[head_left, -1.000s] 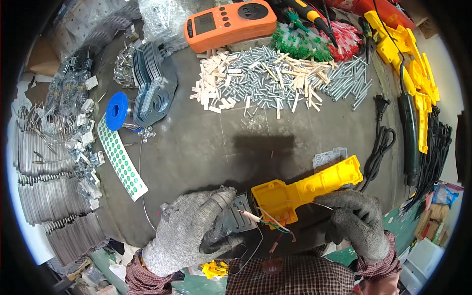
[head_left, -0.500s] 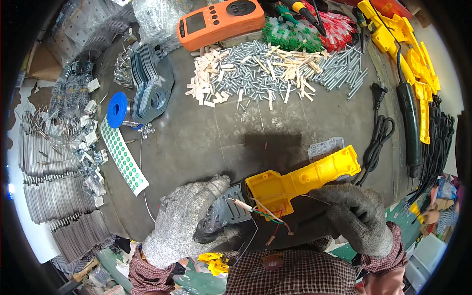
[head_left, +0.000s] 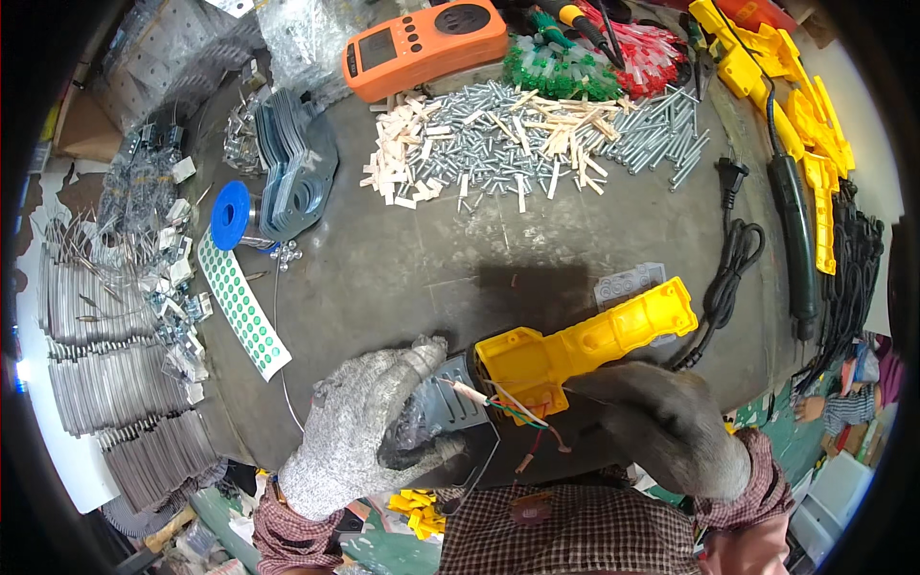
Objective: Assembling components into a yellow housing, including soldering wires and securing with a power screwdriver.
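My left hand (head_left: 355, 422), in a grey knit glove, curls around a slotted grey metal housing (head_left: 458, 407) partly covered in clear plastic. Against its right side lies a yellow plastic handle shell (head_left: 585, 335), hollow side up. White, green and red wires (head_left: 522, 414) spread from the join over the shell's lower corner; one has a bare copper-coloured end. My right hand (head_left: 676, 426), in a darker grey glove, is beside the shell's near edge, its fingertips by the wires. Motion smears its fingers, so what it holds, if anything, cannot be made out.
Screws and pale strips (head_left: 498, 134) lie behind, near an orange meter (head_left: 426, 48). At right are a coiled black power cord (head_left: 733, 273), a dark-handled corded tool (head_left: 793, 244) and yellow shells (head_left: 824, 216). Left are a blue spool (head_left: 230, 216), a sticker strip (head_left: 244, 307) and stacked metal tubes (head_left: 115, 379).
My right hand has shifted left toward the wires and blurred. My left hand keeps its hold on the metal housing, and the yellow shell has barely moved.
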### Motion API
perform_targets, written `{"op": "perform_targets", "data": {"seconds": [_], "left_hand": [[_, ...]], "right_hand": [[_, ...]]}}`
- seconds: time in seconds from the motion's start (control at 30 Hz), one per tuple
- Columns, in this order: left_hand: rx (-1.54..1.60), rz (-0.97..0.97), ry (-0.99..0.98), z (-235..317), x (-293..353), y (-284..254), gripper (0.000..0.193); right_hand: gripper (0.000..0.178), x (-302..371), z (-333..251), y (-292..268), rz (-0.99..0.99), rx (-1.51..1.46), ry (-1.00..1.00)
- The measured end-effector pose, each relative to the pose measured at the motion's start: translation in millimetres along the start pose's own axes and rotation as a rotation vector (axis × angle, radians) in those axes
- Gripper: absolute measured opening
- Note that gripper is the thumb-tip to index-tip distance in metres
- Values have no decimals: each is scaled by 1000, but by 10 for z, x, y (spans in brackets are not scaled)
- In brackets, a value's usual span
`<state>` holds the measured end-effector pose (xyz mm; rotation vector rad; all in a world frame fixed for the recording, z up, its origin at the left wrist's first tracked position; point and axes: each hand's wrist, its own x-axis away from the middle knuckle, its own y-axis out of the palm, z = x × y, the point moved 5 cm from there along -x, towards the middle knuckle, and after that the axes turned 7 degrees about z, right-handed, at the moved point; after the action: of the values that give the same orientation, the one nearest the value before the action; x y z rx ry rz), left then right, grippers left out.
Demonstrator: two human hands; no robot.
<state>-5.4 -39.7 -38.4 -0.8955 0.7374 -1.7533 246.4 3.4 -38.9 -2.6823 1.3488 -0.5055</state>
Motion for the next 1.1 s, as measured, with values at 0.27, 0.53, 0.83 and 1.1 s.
{"op": "perform_targets", "data": {"seconds": [0.27, 0.53, 0.83, 1.1], "left_hand": [[115, -134, 340, 78, -273, 4, 107], [199, -132, 579, 209, -394, 98, 77], [102, 51, 597, 262, -316, 36, 73], [21, 58, 644, 290, -255, 93, 73]], "right_hand": [[31, -188, 8, 41, -131, -17, 348], [27, -116, -15, 187, 164, 533, -351], [28, -55, -40, 445, 38, 541, -279], [23, -103, 133, 408, -20, 511, -193]]}}
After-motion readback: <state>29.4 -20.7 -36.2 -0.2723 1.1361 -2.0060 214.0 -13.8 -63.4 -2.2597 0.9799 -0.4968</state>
